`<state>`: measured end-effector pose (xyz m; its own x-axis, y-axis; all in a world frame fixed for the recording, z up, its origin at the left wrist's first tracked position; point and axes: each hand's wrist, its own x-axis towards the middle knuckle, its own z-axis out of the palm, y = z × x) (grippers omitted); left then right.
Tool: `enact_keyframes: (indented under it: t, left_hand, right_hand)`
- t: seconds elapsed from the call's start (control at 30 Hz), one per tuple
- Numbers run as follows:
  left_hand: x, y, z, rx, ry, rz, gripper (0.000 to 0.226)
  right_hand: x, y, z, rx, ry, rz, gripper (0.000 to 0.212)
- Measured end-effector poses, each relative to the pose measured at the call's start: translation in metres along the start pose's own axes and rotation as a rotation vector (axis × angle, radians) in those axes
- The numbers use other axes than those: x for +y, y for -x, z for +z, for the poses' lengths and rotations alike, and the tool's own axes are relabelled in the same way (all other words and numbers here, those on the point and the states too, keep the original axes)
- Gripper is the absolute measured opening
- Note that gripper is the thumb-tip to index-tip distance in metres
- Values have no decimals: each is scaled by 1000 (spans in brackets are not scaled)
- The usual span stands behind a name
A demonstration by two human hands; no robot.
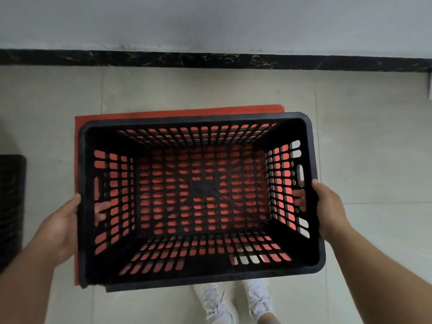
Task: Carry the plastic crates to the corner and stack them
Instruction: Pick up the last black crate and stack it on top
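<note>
A black plastic crate point(201, 120) with slotted walls and floor hangs in front of me, its open top facing the camera. My left hand point(62, 220) grips its left side, with fingertips showing through the slots. On the right side my right hand point(327, 206) grips the rim, fingers curled through the handle slot. A red mat point(98, 119) lies on the floor under the crate and shows through the holes. Part of another black crate point(11, 206) stands at the left edge of the view.
A white wall point(210, 19) with a dark marbled skirting point(210, 58) runs across the far side. The floor is pale tile point(362, 136). My white shoes point(217, 302) stand just below the crate. A small white object point(429, 86) sits at the right edge.
</note>
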<state>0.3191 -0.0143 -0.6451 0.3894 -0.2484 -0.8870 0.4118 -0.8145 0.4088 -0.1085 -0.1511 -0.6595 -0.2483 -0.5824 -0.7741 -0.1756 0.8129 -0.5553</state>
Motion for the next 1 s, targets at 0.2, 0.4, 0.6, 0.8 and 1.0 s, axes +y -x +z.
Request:
enact_keyframes:
  t: [0.2,0.4,0.6,0.8,1.0]
  left_hand:
    - [3,3,1,0,-25,43,40]
    - [-2,-8,0,50,-22,48,43]
    - [-2,-4,6,156,-16,75,40]
    - [10,52,-10,200,70,86,41]
    - [27,151,-41,256,216,100,40]
  right_hand:
    - [13,-2,-9,0,-86,45,39]
    - [11,-1,-4,42,-25,-38,32]
    - [-2,7,1,85,-10,-87,25]
    - [-51,43,-7,60,41,-135,26]
    - [-127,107,-14,-15,67,-194,25]
